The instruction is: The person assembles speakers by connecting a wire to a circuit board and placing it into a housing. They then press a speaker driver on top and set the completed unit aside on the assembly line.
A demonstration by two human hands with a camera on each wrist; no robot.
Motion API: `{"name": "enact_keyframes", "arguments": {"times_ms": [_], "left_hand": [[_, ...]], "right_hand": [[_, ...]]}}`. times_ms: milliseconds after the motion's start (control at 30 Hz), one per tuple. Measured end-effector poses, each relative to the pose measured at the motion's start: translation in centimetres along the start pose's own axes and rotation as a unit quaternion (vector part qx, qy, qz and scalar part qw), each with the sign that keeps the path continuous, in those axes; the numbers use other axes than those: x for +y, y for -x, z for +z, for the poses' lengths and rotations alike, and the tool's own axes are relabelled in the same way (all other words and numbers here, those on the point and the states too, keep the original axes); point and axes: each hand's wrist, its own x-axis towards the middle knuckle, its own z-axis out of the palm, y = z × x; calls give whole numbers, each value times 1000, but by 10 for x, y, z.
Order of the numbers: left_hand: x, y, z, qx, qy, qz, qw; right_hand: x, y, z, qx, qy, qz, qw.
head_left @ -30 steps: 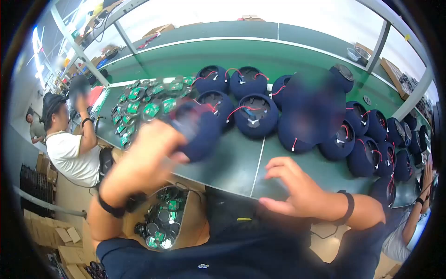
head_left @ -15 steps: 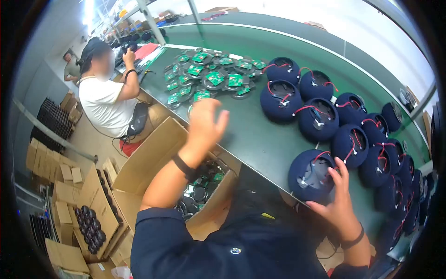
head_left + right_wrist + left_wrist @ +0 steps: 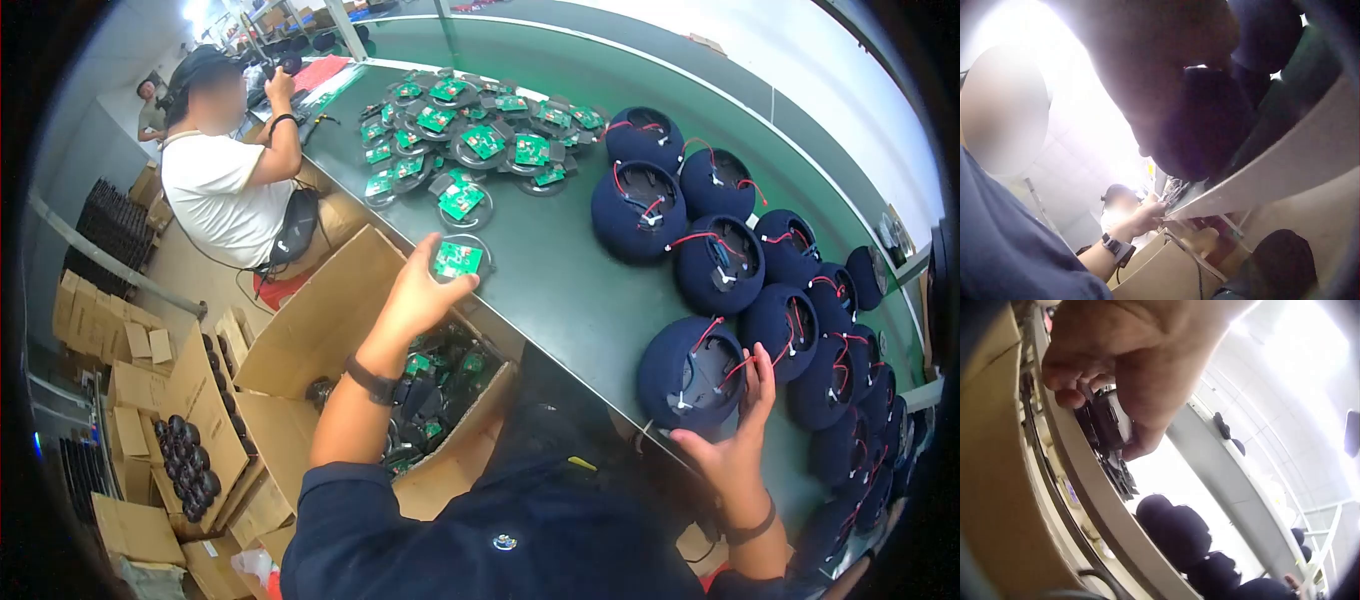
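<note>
My left hand [image 3: 415, 297] pinches a round disc with a green circuit board [image 3: 458, 260] at the table's near edge. In the left wrist view, thumb and fingers straddle its black underside part [image 3: 1110, 422]. Close behind it lies another such disc [image 3: 462, 200], in front of a heap of them. My right hand [image 3: 738, 455] holds a dark blue round shell [image 3: 660, 385], thumb low on its near side and fingers at its right rim. The shell's open face shows a dark inside with red wires and a white connector. The right wrist view is dark around the hand [image 3: 1154, 81].
More dark blue shells [image 3: 635, 215] with red wires crowd the table's right side. Below the near edge stands an open cardboard box [image 3: 320, 310] holding more discs. A seated person in a white shirt [image 3: 215, 185] works at the left. Cartons [image 3: 125, 390] stack on the floor.
The view has swung left. My left hand carried a shell, was seen without it, and has reached the disc it now pinches. My right hand has come to a shell near the edge.
</note>
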Motion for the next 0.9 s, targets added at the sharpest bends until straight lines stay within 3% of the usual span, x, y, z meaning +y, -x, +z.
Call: {"name": "enact_keyframes", "arguments": {"times_ms": [100,167,267,367,400,433,500,567,633,667,700,800,833,900], "left_hand": [[10,16,8,-67,63,51,994],[38,30,19,-164,283,-33,944],[60,40,46,-258,383,-58,885],[81,44,68,-281,399,-41,872],[77,42,79,-271,362,12,892],[73,41,89,-272,365,14,890],[68,38,106,-152,128,205,958],[64,36,112,-134,140,190,962],[90,47,99,-152,326,33,933],[92,54,97,-168,399,-6,901],[96,65,96,-165,398,-8,902],[102,96,97,-217,521,-50,824],[100,101,98,-216,516,-66,826],[102,105,96,-189,498,-71,843]], "right_hand": [[3,12,4,21,-102,92,990],[-2,11,5,28,-123,105,986],[0,6,5,-2,-137,91,986],[3,8,4,8,-88,88,992],[1,10,7,11,-83,88,993],[-2,14,11,42,-68,85,993],[-8,24,14,68,-51,82,993],[-12,32,15,66,-12,56,996],[-12,34,16,60,-6,46,997],[-10,35,18,70,-33,70,995],[-9,35,19,81,-61,96,990],[-10,24,21,109,-118,105,981],[-11,21,21,109,-158,117,975],[-20,7,13,120,-108,70,984]]}}
